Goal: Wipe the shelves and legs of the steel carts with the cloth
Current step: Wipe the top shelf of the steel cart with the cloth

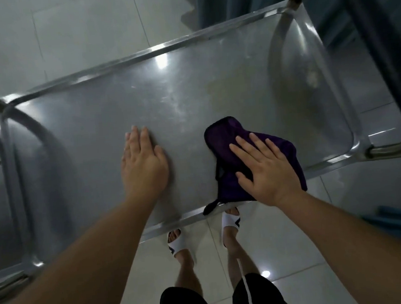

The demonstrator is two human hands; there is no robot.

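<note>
Two hands on the top shelf [190,99] of the steel cart, both flat. Your right hand [265,170] lies palm-down on the purple cloth [222,135], fingers straight and spread, pressing rather than gripping. Your left hand [143,163] rests bare on the steel at centre frame, fingers straight and together, holding nothing. The cloth sits at the lower right of the shelf, bunched, with one corner hanging over the near rim [176,219] above your sandals.

Judgement: step in hand is wiping the top shelf; the legs and any lower shelf look not yet reached from this posture.

Notes for doing it well:
- Flatten the cloth under the palm first. Bunched as it is, only part of it meets the steel, and the trailing corner may snag on the rim.
- Work in overlapping straight passes from the far rim at upper frame toward you, so loosened dirt comes to the near edge.
- Dull smears show at centre and toward the upper right of the shelf; give that area firmer pressure.
- Follow the curved raised corners at left and right with your fingertips through the cloth; a flat palm will likely skip them.
- Keep the left hand bracing, since the cart may roll, but shift it off any area already wiped, or it will leave prints.
</note>
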